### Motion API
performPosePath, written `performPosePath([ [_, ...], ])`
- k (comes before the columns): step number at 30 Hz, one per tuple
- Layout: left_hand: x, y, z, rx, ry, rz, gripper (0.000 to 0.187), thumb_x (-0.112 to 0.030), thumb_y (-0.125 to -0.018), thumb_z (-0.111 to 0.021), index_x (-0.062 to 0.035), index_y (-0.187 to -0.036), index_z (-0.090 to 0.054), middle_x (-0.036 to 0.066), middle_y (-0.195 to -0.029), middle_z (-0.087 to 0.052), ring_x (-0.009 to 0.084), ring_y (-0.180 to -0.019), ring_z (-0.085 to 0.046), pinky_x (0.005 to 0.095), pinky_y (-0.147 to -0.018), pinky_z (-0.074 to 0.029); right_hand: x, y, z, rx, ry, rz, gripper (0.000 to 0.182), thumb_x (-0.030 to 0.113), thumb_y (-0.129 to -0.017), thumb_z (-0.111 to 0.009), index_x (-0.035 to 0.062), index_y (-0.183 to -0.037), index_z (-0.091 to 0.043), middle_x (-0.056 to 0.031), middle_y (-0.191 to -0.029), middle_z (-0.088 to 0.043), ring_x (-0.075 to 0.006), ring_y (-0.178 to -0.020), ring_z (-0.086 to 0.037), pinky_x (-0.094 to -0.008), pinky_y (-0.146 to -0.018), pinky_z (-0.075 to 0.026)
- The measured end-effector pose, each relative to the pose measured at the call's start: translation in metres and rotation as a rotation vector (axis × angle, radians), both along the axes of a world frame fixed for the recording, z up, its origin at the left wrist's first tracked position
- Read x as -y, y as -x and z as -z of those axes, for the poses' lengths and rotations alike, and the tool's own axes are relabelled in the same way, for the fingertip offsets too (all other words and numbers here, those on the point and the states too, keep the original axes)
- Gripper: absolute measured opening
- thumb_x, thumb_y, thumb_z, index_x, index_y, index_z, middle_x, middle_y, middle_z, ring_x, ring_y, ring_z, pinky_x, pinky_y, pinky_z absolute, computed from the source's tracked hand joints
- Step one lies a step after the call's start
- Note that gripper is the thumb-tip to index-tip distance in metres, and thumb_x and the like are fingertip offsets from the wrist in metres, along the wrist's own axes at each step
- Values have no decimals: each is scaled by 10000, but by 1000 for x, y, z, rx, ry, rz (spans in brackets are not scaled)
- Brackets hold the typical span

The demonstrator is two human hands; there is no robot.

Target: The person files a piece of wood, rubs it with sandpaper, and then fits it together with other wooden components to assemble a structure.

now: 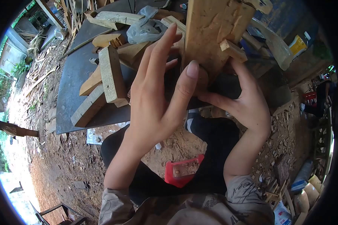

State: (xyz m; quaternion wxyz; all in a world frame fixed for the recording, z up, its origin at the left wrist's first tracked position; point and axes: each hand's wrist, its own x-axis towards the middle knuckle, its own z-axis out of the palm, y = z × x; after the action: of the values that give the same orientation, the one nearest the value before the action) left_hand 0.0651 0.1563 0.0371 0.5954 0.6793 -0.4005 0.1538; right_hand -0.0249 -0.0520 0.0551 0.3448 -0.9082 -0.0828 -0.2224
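Observation:
A large wooden piece (210, 33) stands at the top centre, its face marked with chips or gouges. My left hand (157, 82) is raised just left of it, thumb and fingers spread, holding nothing. At the piece's lower right is my right hand (244, 93), thumb stretched towards its base. The right fingertips are hidden behind a small wooden block (233, 51) that juts from the piece, so their grip cannot be made out. Left of my left hand, a pale wooden block (112, 75) leans on other cut pieces on the dark table (69, 82).
A clear plastic bag (146, 28) and more wood pieces lie at the back of the table. A yellow container (298, 45) is at the right. Below are my legs, a red stool (182, 180) and wood chips on the ground. Someone in dark clothing (321, 99) is at the far right.

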Motion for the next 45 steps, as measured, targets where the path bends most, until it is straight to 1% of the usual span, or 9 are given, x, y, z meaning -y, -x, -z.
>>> performPosePath([
  [10,0,2,2,-16,-36,45,604,-251,-1152,-598,38,-1657,-434,245,-1497,-616,320,-1343,-675,431,-1101,-562,-1,1,3,-68,-8,43,705,233,-814,-974,8,-1391,-637,-176,-1295,-752,-324,-1229,-733,-431,-1044,-548],
  [13,5,3,5,-96,53,45,632,-293,-1107,-673,36,-1616,-492,249,-1441,-650,374,-1321,-688,473,-1077,-576,0,1,5,-19,36,33,706,230,-814,-973,4,-1393,-638,-160,-1259,-753,-305,-1188,-737,-428,-1018,-557],
  [19,0,4,0,-94,-19,70,599,-260,-1181,-554,57,-1666,-400,254,-1511,-603,299,-1369,-654,412,-1124,-542,0,5,2,-28,76,34,801,244,-764,-1008,1,-1426,-629,-144,-1228,-729,-302,-1126,-721,-425,-995,-564],
  [22,1,4,1,-129,6,70,595,-254,-1159,-590,54,-1643,-432,255,-1485,-618,316,-1349,-668,426,-1107,-554,1,5,8,12,96,27,841,244,-742,-1020,1,-1442,-624,-144,-1231,-718,-308,-1124,-718,-425,-991,-565],
  [25,3,5,2,-181,49,75,593,-253,-1116,-661,35,-1608,-495,257,-1425,-651,356,-1321,-690,474,-1082,-580,0,5,7,33,110,43,766,219,-768,-1004,-5,-1401,-636,-130,-1199,-723,-278,-1092,-724,-413,-972,-572],
  [34,7,4,2,-152,-12,13,455,-225,-1145,-630,37,-1514,-583,225,-1270,-710,338,-1168,-763,443,-963,-622,-4,6,-6,-308,-47,92,245,111,-852,-918,-21,-1008,-784,-89,-906,-797,-193,-852,-750,-340,-815,-580],
  [40,4,2,0,-16,-159,-123,427,-261,-1151,-616,35,-1459,-611,219,-1203,-707,392,-1070,-757,452,-873,-587,-5,2,-4,-259,-57,64,187,81,-853,-911,-24,-958,-798,-97,-886,-800,-182,-816,-756,-339,-793,-583],
  [43,7,2,1,17,-156,-142,413,-258,-1157,-601,34,-1449,-613,215,-1186,-705,396,-1057,-750,462,-875,-576,-1,0,0,-228,-18,16,236,177,-891,-893,-5,-1007,-797,-145,-949,-779,-297,-823,-771,-388,-751,-594],
  [45,7,2,1,54,-160,-168,401,-251,-1159,-596,31,-1443,-614,213,-1177,-704,396,-1046,-746,465,-872,-572,-1,-1,2,-216,-26,12,233,177,-886,-897,-4,-997,-800,-146,-943,-779,-304,-824,-771,-390,-749,-593],
])
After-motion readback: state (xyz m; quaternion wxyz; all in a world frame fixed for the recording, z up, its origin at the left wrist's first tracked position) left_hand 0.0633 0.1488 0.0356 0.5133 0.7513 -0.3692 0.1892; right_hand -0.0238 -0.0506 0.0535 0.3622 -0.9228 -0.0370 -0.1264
